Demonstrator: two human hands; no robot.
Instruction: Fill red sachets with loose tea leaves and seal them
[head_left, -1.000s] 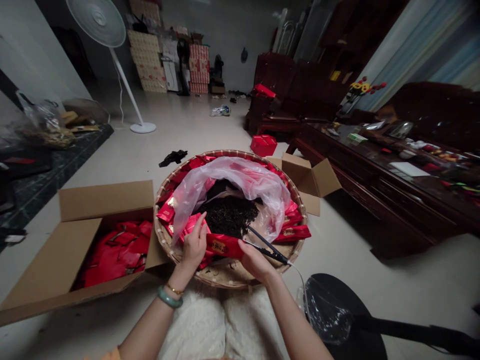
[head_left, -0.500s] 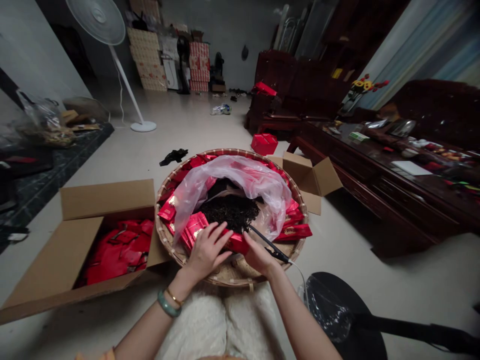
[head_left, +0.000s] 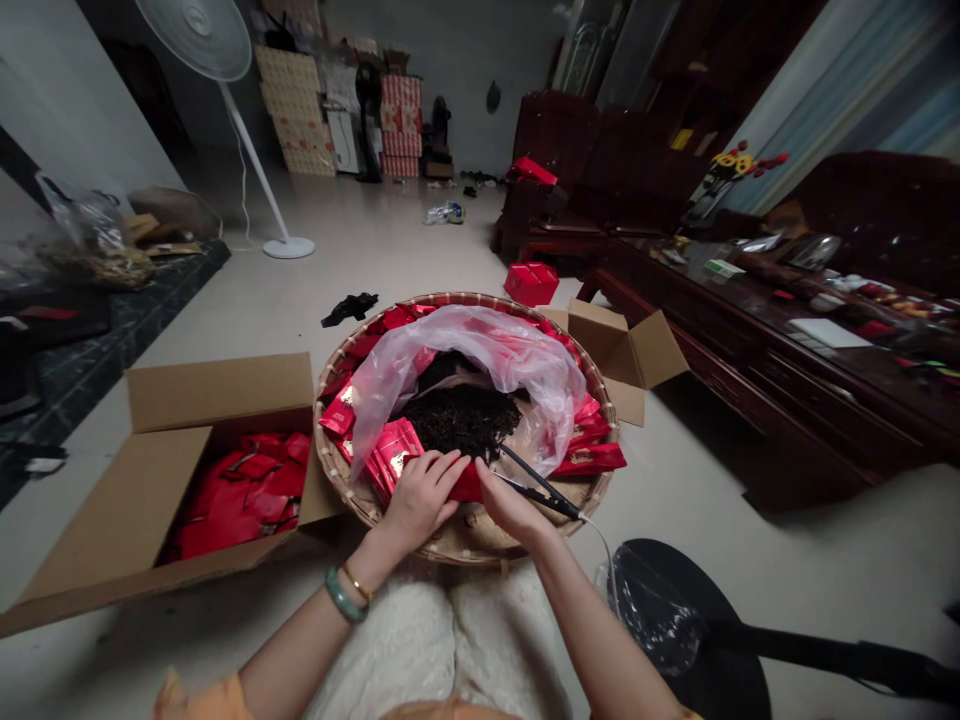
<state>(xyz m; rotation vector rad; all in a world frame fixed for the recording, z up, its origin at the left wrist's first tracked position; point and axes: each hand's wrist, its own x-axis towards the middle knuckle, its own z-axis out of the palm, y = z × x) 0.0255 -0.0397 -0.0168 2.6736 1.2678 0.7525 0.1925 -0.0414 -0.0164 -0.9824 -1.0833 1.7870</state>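
Note:
Across the front of a round woven bamboo basket (head_left: 328, 482), a small red foil packet (head_left: 468, 487) lies between my hands. My left hand (head_left: 424, 495) has its fingers closed over the packet's left part. At the other end my right hand (head_left: 510, 506) grips it, with some fingers hidden beneath. Just beside the right hand rests a black hand-held sealer (head_left: 551, 497), its two arms apart and a white cord trailing off. Behind the packet, dark loose tea leaves (head_left: 465, 420) sit in an open clear plastic bag (head_left: 487, 345). Red packets (head_left: 394, 450) lie in a stack left of the tea.
An open carton (head_left: 217, 395) full of red packets (head_left: 247, 500) stands at left. Another open carton (head_left: 622, 350) and a red box (head_left: 531, 284) are beyond the basket. A black round stand base (head_left: 720, 590) lies at right, near a dark wooden table (head_left: 750, 370). A white fan (head_left: 289, 247) stands behind.
The left hand's spread fingers have come together over the red packet, and both hands now press closer on it. The view has shifted slightly.

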